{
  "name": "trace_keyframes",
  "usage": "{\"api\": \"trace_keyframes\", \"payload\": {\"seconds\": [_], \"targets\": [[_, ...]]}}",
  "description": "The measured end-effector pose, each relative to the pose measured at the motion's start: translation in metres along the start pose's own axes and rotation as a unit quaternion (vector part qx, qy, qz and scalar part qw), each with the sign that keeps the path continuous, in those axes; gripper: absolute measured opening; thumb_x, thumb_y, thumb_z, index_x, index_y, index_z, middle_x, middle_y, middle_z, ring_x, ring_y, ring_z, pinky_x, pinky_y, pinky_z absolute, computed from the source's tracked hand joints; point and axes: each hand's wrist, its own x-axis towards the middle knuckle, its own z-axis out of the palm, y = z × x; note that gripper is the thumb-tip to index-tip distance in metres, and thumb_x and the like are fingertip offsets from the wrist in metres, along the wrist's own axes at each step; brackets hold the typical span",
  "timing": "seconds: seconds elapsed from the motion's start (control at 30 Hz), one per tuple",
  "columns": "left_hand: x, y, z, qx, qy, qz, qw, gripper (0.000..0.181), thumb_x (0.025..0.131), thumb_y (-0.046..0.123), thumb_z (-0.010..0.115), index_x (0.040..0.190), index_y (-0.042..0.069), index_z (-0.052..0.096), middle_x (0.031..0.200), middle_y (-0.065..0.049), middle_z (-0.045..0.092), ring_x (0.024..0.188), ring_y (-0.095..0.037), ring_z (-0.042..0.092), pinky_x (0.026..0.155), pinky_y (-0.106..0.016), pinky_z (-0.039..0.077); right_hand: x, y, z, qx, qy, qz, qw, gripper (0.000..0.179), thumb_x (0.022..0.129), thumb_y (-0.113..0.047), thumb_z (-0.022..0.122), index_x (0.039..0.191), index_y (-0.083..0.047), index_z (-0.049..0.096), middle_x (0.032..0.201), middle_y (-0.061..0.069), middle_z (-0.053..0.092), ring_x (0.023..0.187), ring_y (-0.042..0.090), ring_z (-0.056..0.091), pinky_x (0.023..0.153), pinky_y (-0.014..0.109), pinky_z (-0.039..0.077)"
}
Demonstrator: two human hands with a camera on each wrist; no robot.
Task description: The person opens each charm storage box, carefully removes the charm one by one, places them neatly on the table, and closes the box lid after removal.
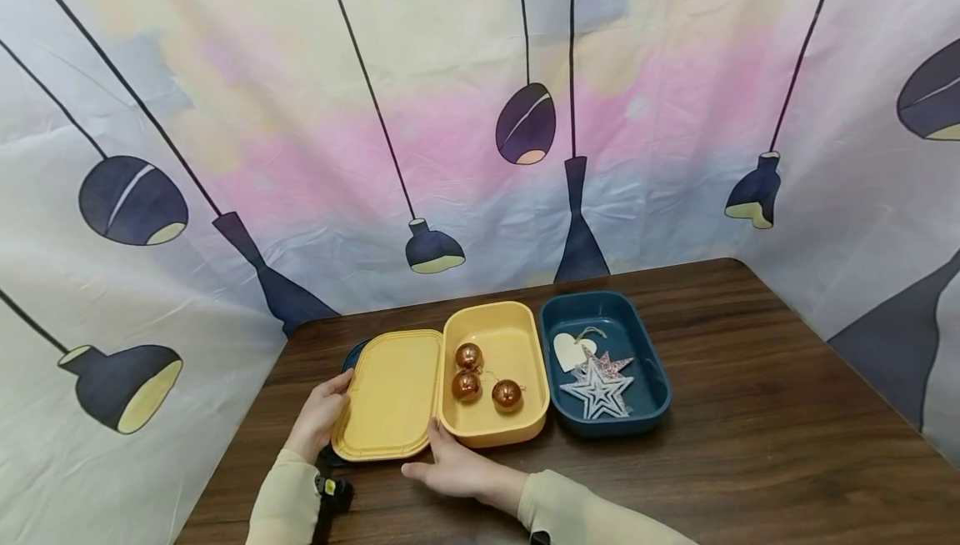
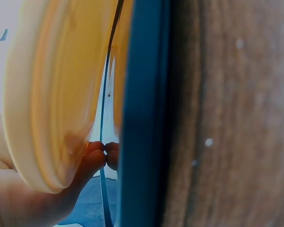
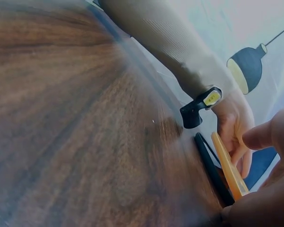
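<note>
Left hand (image 1: pixel 318 416) grips yellow lid (image 1: pixel 393 395) at left; right hand (image 1: pixel 459 468), loosely spread, at near-right corner; wrist tag (image 3: pixel 212 98) illegible.

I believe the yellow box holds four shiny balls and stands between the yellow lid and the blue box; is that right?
Not quite: the head view shows three shiny balls in the yellow box, not four; it does stand between the yellow lid and the blue box.

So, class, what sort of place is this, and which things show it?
Probably an indoor tabletop setup staged for recording: a wood-grain table, a fabric backdrop printed with hanging lamps behind it, and a black wrist-worn device.
</note>
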Motion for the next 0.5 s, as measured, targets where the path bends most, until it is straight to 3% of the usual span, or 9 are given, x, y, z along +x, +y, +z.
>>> {"api": "trace_keyframes", "payload": {"seconds": [0.27,0.5], "targets": [[0.0032,0.0004,0.0033,0.004,0.002,0.006,1.0,0.064,0.094,-0.019,0.022,0.156,-0.012,0.006,0.163,-0.031,-0.001,0.15,-0.046,-0.001,0.12,-0.054,0.013,-0.007,-0.0005,0.0012,-0.019,0.013,-0.004,0.9997,0.088,0.098,-0.035,0.065,0.159,0.005,0.016,0.165,0.025,0.011,0.149,0.037,0.022,0.12,0.05,0.022],[0.0029,0.0022,0.0037,0.022,0.004,-0.005,0.9997,0.067,0.092,-0.021,0.022,0.157,-0.01,0.007,0.163,-0.03,0.001,0.15,-0.045,0.001,0.12,-0.053,0.014,-0.0078,-0.0001,0.0009,-0.019,0.011,-0.002,0.9998,0.088,0.098,-0.034,0.066,0.159,0.004,0.015,0.164,0.026,0.012,0.148,0.037,0.025,0.119,0.049,0.024]]}}
